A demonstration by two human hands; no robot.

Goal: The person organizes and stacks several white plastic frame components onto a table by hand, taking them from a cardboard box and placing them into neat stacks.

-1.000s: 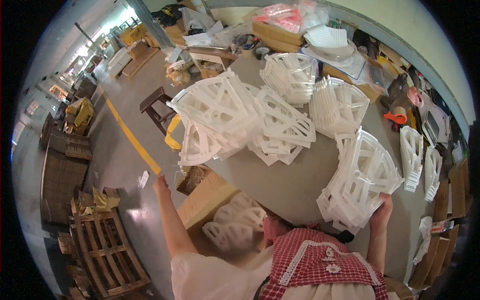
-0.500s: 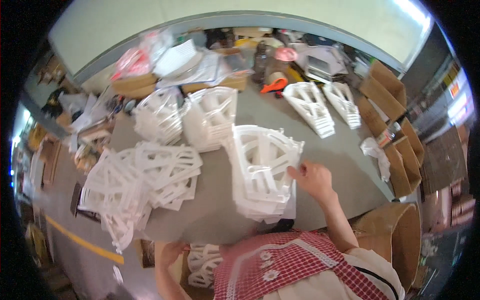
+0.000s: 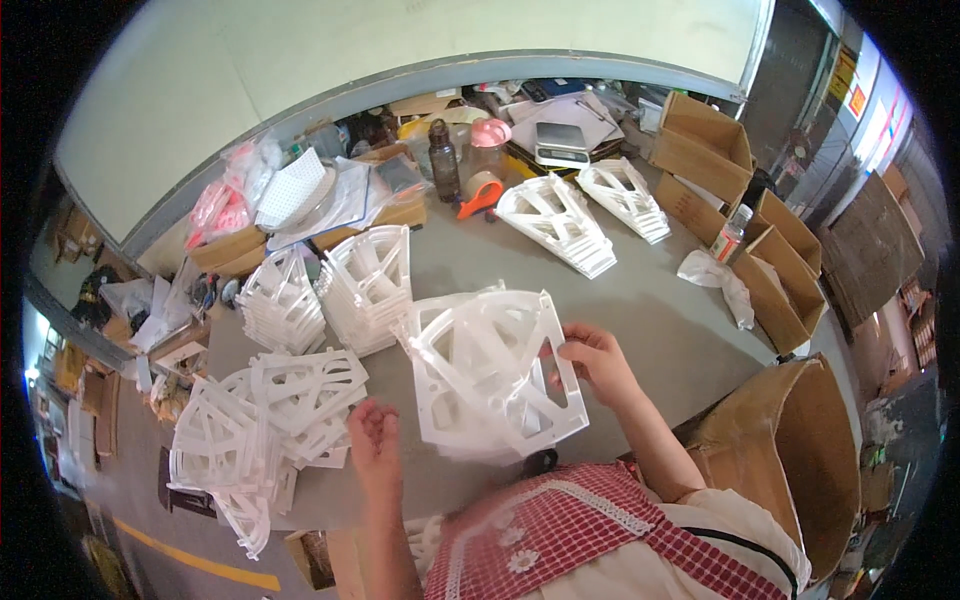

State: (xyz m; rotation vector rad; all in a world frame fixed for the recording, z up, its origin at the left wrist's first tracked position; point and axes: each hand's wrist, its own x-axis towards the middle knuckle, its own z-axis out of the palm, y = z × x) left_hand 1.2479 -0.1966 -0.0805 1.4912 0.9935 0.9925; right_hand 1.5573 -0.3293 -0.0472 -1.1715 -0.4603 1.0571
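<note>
My right hand [image 3: 592,365] pinches the right edge of a white fan-shaped plastic frame [image 3: 545,410]. That frame is tilted over a stack of similar white frames [image 3: 440,325], and its lower edge is slightly blurred. My left hand [image 3: 375,432] is raised at the near side of the table, its fingers curled together and nothing visible in them. It is apart from the held frame and close to the loose pile of white frames [image 3: 310,385] on the left. Two neat stacks of white frames [image 3: 368,290] stand behind that pile.
Two more white frame stacks [image 3: 558,222] lie toward the back right. Open cardboard boxes [image 3: 785,285] line the right side, with a large carton [image 3: 790,450] nearer me. At the back are a dark bottle [image 3: 443,160], an orange tape dispenser [image 3: 480,198] and a small scale [image 3: 562,145].
My left hand has come up from below the table edge. My right hand has taken hold of a frame and turned it over the stack. The view has shifted.
</note>
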